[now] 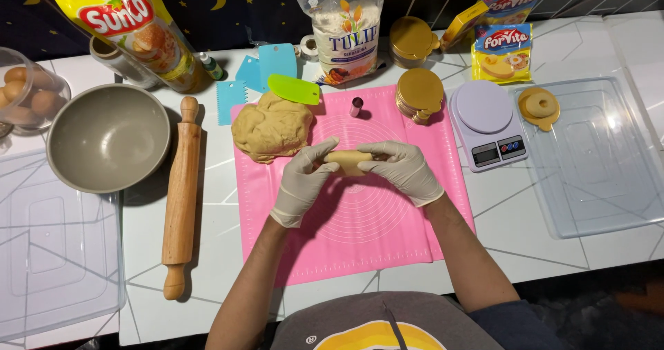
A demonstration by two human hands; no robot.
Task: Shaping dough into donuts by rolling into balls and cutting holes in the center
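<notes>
Gloves on both hands, working over the pink mat (360,232) on the counter (207,295). Left hand (303,180) pinches one end of the small dough piece (348,161), right hand (404,170) pinches the other, just beside the big dough mound (271,127). Even pressure from both grips, I judge, would keep the piece from thinning or tearing mid-span.

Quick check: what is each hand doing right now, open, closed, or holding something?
Left hand: gloved, grip closed on the small tan dough piece.
Right hand: gloved, grip closed on the other end of the same dough piece.
</notes>
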